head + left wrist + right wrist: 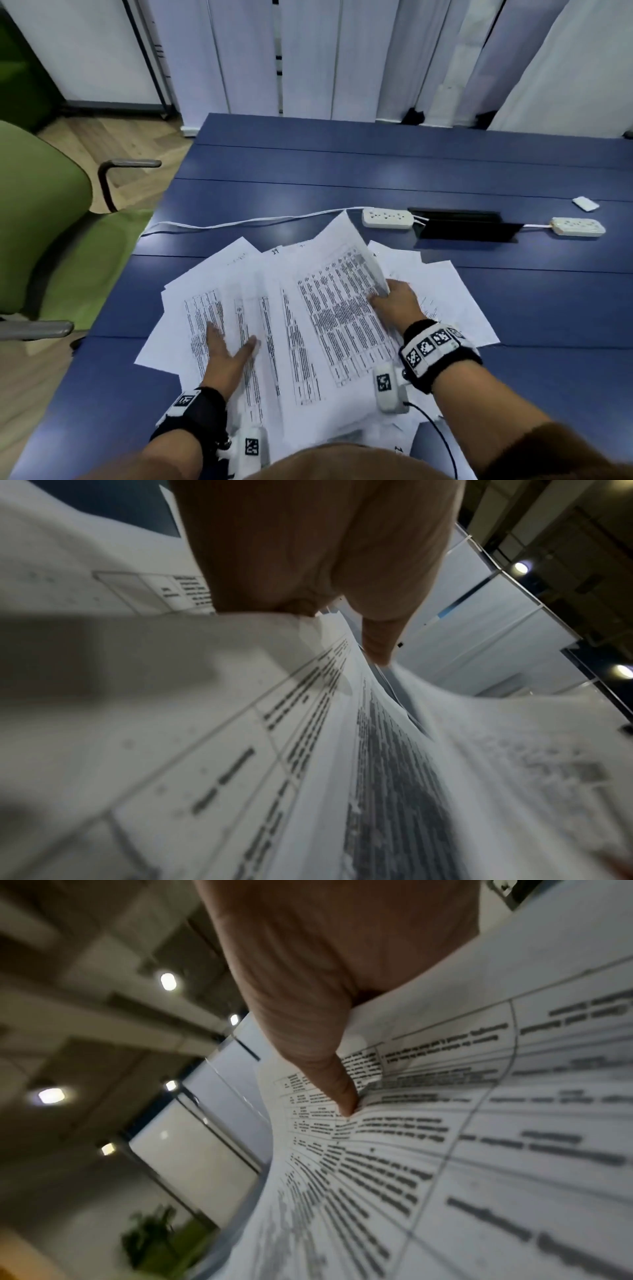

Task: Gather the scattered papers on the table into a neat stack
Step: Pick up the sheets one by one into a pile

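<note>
I am looking at the papers (308,318) fanning across the near half of the blue table (376,164), their long sides running roughly away from me and leaning a little left, the lower sheets splaying out to both sides. The near edge of the pile is running under my chest and is cut off there, so I cannot tell how far it is overhanging the table edge. Beyond the pile the tabletop is lying bare up to a white power strip (387,218) and its cord, with a dark cable hatch (462,228) just right of it. My left hand (227,353) is lying flat on the left sheets, fingers straight and spread, thumb out to the right. My right hand (397,301) is pinching the right edge of the top sheet (346,301), thumb on top, lifting that edge so it is curling upward. Both wrist views are blurred and mostly filled with print.
</note>
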